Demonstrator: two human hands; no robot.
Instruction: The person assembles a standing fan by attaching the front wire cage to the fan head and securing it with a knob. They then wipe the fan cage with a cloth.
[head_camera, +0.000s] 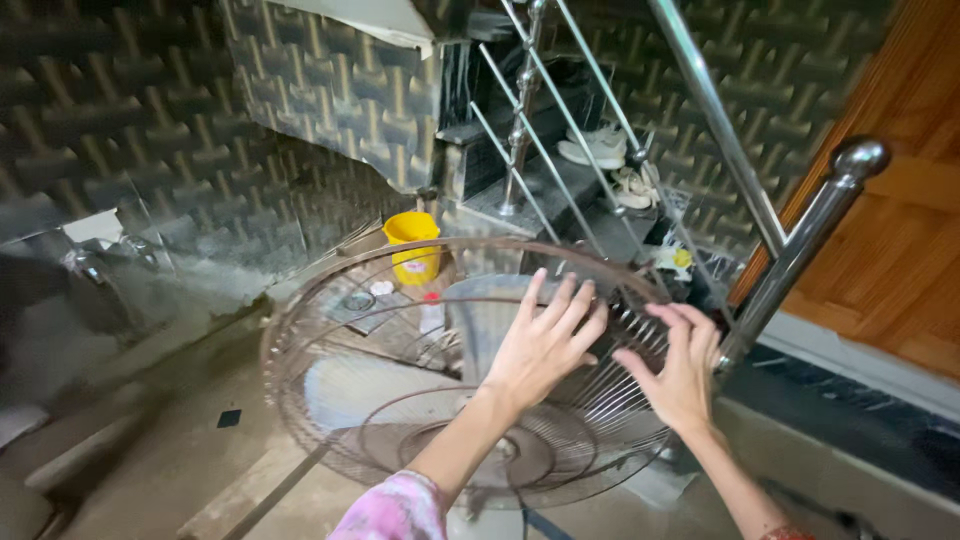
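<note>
Two bare hands hover at the right rim of a round wire fan guard that stands tilted on the concrete floor. The left hand, fingers spread and gripping nothing, lies over the wires, nearer the guard's centre; the right hand, equally open, reaches its outer edge beside a steel stair railing.

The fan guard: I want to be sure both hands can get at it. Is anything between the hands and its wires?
Nothing visible is in the way. The left hand and the right hand, fingers spread, are right at the upper rim of the wire fan guard. The steel stair railing stands off to the right.
</note>
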